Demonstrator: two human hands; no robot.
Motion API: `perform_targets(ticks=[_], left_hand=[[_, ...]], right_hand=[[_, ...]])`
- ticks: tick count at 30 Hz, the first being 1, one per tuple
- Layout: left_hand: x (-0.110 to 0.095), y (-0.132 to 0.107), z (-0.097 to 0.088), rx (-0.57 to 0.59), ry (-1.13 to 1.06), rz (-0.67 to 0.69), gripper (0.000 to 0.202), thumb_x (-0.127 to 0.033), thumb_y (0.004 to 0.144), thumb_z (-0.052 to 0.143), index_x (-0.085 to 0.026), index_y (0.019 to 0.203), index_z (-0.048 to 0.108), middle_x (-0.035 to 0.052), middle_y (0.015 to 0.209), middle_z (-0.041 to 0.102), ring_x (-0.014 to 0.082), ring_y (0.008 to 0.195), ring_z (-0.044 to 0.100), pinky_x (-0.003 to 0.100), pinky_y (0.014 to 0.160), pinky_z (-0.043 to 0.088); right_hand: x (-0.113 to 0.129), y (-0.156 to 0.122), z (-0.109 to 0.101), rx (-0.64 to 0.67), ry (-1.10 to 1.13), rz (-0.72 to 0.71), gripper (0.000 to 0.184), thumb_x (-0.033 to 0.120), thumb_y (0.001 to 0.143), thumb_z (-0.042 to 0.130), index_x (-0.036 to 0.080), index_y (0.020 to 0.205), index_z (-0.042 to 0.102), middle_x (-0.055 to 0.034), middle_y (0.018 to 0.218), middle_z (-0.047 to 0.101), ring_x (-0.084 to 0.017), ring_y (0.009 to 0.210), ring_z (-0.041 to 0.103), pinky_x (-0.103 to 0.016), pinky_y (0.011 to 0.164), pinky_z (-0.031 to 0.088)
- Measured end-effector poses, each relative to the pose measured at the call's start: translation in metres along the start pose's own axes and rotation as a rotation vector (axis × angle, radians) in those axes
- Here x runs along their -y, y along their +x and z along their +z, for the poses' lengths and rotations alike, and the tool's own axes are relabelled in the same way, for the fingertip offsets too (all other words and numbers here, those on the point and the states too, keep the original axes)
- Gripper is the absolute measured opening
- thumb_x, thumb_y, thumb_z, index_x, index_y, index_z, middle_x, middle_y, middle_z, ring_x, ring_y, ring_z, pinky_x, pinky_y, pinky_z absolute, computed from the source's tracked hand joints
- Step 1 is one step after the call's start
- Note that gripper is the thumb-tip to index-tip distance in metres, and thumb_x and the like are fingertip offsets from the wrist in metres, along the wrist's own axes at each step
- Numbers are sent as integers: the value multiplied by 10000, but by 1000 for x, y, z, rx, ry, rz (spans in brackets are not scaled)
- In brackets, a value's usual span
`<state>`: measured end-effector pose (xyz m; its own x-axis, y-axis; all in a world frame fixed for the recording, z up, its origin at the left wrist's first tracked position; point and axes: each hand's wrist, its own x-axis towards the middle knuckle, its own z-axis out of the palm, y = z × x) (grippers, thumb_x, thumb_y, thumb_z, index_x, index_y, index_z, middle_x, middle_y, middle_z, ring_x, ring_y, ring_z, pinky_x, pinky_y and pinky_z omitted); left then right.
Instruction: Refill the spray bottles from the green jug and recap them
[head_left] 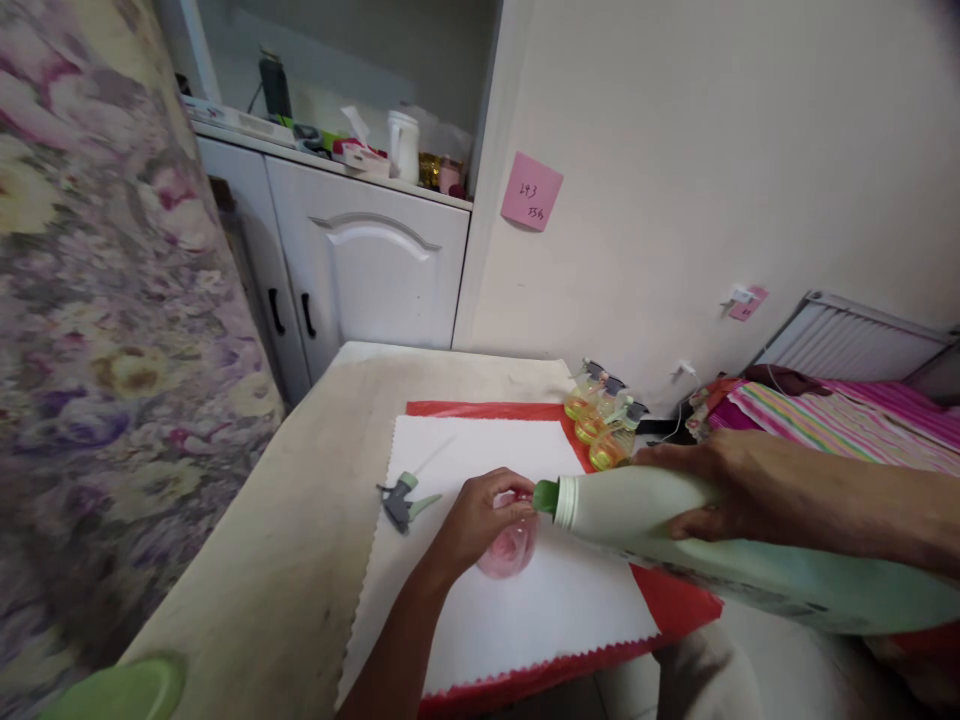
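My left hand [491, 508] is closed around the neck of a small clear pink bottle [507, 553], which stands on the white sheet [480, 620]. My right hand [720, 490] grips a large pale green bottle [622, 497] that lies tilted nearly level. Its green spout [547, 496] is at the mouth of the pink bottle, close to my left fingertips; whether liquid flows cannot be made out. A grey and green trigger spray head [402, 504] lies on the sheet to the left, its thin tube pointing away.
Several clear spray bottles with yellow liquid [592, 415] stand at the table's back right corner. A red cloth [675, 598] shows under the sheet. A green round object [124, 690] is at the lower left. A floral curtain [112, 350] hangs left; a cabinet [375, 270] stands behind.
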<state>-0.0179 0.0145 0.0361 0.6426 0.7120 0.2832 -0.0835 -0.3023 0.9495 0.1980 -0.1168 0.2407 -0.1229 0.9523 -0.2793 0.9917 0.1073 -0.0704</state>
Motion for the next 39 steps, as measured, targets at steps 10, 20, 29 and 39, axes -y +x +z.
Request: perform_targets(ticks=[10,20,29,39], left_hand=[[0,1,0,-5,-1,-3,153,-153,757,647,-196,888,711,31,916,682,189,897,622,288,818,447],[-3,0,0,1,-4,-1,140,-184,759,646,-196,881,714,36,915,686,200,895,625,302,816,458],[-2,0,1,-5,-4,-4,155,-160,756,642,-194,888,716,37,916,684,197,892,624,298,814,455],[-4,0,0,3,1,0,156,-158,762,640,-197,891,718,36,918,687,196,895,622,303,820,454]], right_hand=[[3,0,-1,35,-19,15,332,462,794,646,311,1087,610,28,759,695,-160,653,655,-229,541,396],[6,1,-3,37,17,6,343,443,796,638,278,1097,630,11,763,704,-156,636,643,-226,527,397],[6,-3,-5,46,20,9,322,423,793,639,278,1081,636,2,796,711,-173,673,656,-237,558,418],[7,2,-4,14,-24,6,449,448,789,646,305,1211,592,11,743,705,-167,624,642,-241,530,392]])
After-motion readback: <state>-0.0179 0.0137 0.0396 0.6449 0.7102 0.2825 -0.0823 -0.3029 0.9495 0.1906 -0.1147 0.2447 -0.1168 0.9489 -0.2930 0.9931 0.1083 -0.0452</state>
